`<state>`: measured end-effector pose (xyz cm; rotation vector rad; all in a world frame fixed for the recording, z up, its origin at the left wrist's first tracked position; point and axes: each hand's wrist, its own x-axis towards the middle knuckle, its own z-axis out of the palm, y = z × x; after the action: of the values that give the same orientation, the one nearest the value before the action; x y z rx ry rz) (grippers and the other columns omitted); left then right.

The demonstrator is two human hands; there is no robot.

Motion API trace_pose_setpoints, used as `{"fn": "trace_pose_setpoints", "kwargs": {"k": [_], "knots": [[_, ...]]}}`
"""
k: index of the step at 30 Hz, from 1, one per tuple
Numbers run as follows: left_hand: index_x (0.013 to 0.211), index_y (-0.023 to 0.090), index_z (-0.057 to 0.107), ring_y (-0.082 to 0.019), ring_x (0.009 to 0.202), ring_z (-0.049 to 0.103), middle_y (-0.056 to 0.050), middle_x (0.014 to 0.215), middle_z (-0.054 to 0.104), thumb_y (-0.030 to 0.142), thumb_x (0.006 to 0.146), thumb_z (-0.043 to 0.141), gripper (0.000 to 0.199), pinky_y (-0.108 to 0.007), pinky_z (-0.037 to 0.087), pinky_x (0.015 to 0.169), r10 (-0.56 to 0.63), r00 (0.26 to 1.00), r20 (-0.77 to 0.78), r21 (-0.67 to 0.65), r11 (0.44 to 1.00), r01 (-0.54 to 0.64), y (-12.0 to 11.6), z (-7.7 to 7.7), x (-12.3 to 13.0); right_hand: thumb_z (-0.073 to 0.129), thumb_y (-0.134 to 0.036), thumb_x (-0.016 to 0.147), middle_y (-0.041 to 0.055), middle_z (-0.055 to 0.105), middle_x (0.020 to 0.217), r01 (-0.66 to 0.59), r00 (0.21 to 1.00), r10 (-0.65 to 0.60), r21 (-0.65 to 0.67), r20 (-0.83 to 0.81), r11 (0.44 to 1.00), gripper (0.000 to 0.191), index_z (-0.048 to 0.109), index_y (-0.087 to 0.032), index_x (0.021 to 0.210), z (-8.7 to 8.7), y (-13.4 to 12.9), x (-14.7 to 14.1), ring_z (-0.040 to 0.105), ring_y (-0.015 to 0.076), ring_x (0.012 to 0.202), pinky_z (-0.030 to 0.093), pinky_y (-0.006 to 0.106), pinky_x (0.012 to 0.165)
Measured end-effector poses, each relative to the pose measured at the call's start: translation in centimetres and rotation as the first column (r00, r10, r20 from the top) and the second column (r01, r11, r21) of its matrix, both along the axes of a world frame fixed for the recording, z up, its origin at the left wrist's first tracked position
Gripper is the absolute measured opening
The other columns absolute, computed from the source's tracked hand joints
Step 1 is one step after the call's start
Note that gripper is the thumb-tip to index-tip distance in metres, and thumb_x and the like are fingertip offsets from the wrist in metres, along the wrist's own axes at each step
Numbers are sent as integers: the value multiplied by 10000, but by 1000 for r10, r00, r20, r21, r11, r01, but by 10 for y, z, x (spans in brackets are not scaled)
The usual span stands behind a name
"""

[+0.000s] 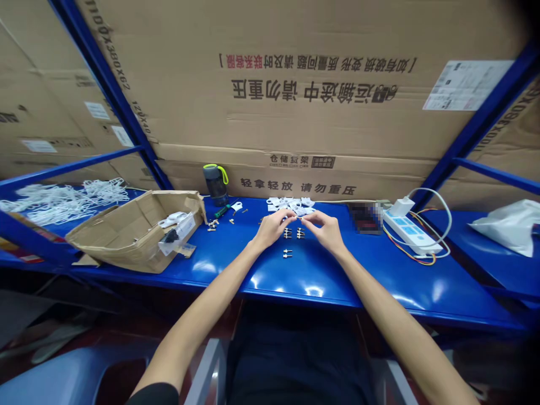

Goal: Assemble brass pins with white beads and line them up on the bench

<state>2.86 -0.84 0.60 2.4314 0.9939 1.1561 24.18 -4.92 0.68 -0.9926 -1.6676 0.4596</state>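
My left hand (273, 226) and my right hand (324, 228) meet over the blue table, each with fingers pinched. Between their fingertips is a small brass-coloured pin-like piece (298, 217), too small to make out fully. Just below the hands, several small metal pins with pale ends (287, 233) lie in a short column, with a second column of like pins (300, 232) beside it. A few more loose pins (287, 256) lie nearer the table's front edge. Behind my fingertips sits a pile of white plastic pieces (290, 203).
Left on the blue table (236, 264) stand an open cardboard box (126, 236) and a dark bottle (216, 188); a green-handled tool (221, 211) and small brass bits (212, 225) lie near them. At right are a white power strip (411, 232) with cables and a blurred dark object (366, 218).
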Motion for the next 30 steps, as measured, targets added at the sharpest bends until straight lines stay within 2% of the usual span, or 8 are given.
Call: {"fn": "trace_pose_setpoints", "kwargs": {"k": [12, 16, 22, 30], "knots": [[1093, 212, 708, -160, 883, 679, -21, 1089, 758, 415, 1049, 558, 256, -269, 528, 881, 28, 997, 67, -27, 999, -27, 5, -1, 0, 732, -533, 881, 55, 791, 869, 53, 998, -53, -24, -37, 998, 317, 750, -216, 882, -3, 7, 3, 738, 246, 795, 605, 381, 794], [1087, 209, 710, -168, 911, 682, -29, 1097, 756, 425, 1049, 556, 268, -275, 528, 900, 26, 997, 70, -21, 999, -25, 5, -1, 0, 763, -548, 843, 70, 809, 924, 27, 993, -38, -92, -114, 995, 354, 782, -210, 948, -3, 10, 4, 759, 270, 834, 613, 401, 820], [1088, 220, 704, -169, 943, 686, -25, 1103, 751, 436, 1052, 546, 269, -269, 527, 901, 20, 998, 52, -27, 999, -19, 5, -2, 0, 817, -560, 775, 74, 805, 847, -28, 971, -12, -167, -238, 986, 392, 805, -199, 926, -2, 11, 4, 746, 264, 721, 625, 405, 735], [1097, 214, 703, -164, 943, 686, -26, 1104, 753, 429, 1056, 540, 273, -264, 531, 889, 2, 999, 43, 4, 1000, -2, 4, -1, 0, 860, -523, 719, 77, 790, 796, -43, 963, -13, -201, -269, 979, 389, 788, -174, 874, 3, 9, 2, 727, 247, 673, 608, 388, 714]]}}
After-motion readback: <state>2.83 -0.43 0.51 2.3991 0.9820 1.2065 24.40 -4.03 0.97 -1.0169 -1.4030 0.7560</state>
